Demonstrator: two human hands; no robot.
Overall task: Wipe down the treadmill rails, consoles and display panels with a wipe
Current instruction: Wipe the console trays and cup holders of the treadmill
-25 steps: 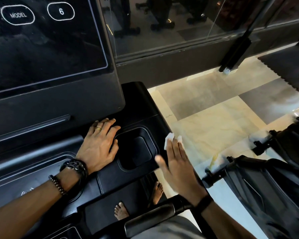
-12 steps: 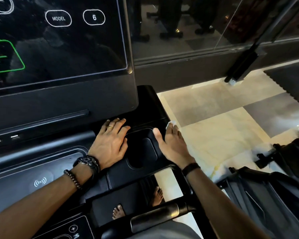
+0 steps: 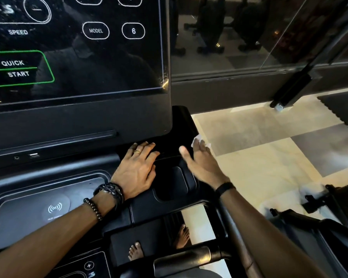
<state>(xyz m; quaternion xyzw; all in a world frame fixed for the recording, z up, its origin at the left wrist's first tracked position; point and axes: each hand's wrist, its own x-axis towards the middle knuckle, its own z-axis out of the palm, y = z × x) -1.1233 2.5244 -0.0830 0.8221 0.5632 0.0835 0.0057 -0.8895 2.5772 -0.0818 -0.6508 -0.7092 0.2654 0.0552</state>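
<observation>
I see the left hand (image 3: pixel 137 171) lying flat on the black console (image 3: pixel 141 213), fingers spread a little, just left of the cup holder (image 3: pixel 175 181). The right hand (image 3: pixel 203 165) has straight fingers and presses the white wipe (image 3: pixel 197 139) against the right edge of the console, near the lower right corner of the display (image 3: pixel 78 53). Only a small part of the wipe shows past the fingertips. A handlebar (image 3: pixel 185 257) lies lower, above two bare feet.
</observation>
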